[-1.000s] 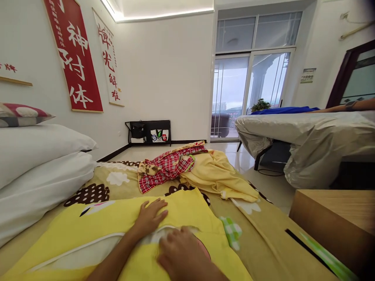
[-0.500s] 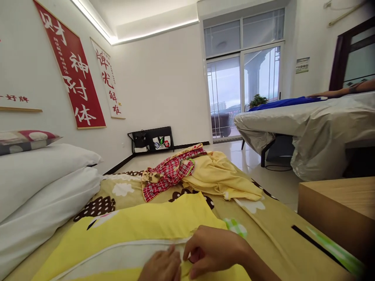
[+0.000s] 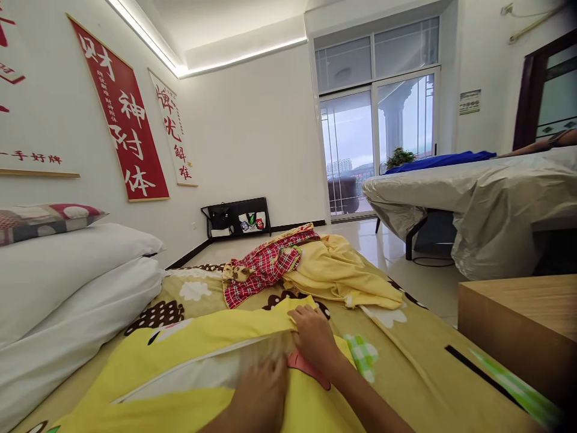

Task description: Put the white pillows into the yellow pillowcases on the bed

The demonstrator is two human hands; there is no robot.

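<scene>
A yellow pillowcase (image 3: 189, 346) lies on the bed in front of me, and a white pillow (image 3: 202, 376) shows through its open side. My right hand (image 3: 313, 340) reaches forward, its fingers curled over the far edge of the pillowcase near the corner. Just before it, at the bottom of the view, my left hand (image 3: 261, 394) rests at the opening over the white pillow; its fingers are smeared by motion. The patterned tan bed sheet (image 3: 406, 355) lies under everything.
A red checked cloth (image 3: 265, 267) and a crumpled yellow cloth (image 3: 338, 273) lie further up the bed. Stacked white pillows (image 3: 67, 288) sit at the left, a wooden table (image 3: 518, 325) at the right. Another person's arm (image 3: 541, 144) rests on a grey-covered bed (image 3: 473, 192).
My right hand has moved forward from the opening to the far edge of the pillowcase. My left hand has stayed low at the opening. The view has tilted slightly.
</scene>
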